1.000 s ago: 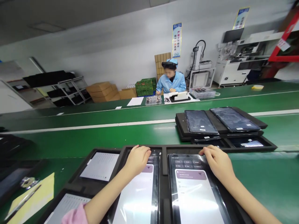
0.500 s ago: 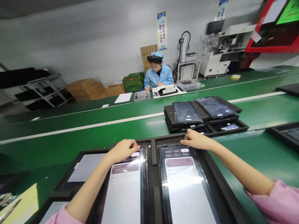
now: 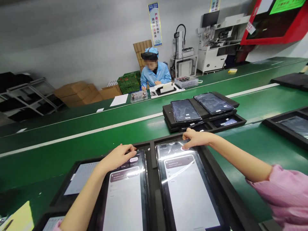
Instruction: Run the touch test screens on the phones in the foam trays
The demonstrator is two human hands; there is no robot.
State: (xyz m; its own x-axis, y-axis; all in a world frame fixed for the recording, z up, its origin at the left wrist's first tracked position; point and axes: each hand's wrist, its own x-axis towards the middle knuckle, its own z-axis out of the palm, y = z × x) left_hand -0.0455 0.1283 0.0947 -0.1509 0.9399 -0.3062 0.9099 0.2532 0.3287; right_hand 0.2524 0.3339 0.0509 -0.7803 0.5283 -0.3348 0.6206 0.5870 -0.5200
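Two tablets in clear film, their screens lit, lie side by side in a black foam tray [image 3: 154, 157]. My left hand [image 3: 119, 156] reaches over the top edge of the left tablet [image 3: 124, 199], fingers curled and thumb near its upper corner. Part of that edge is hidden by the hand. On the right tablet [image 3: 190, 192], my right hand [image 3: 196, 138] grips the top edge, thumb pressed on the screen and fingers bent behind. That top edge looks slightly raised from the tray.
More tablets lie on stacked black trays [image 3: 178, 117] ahead. Another tray with a lit tablet [image 3: 81, 178] sits at left, beside yellow paper [image 3: 21, 218]. A black tray [image 3: 274, 128] stands at right. Across the green bench [image 3: 79, 139], a co-worker in blue [image 3: 156, 72] sits.
My right thumb has moved down onto the right tablet's screen, and its top edge seems to have tilted up a little. My left hand stays at the left tablet's top. The view has shifted slightly.
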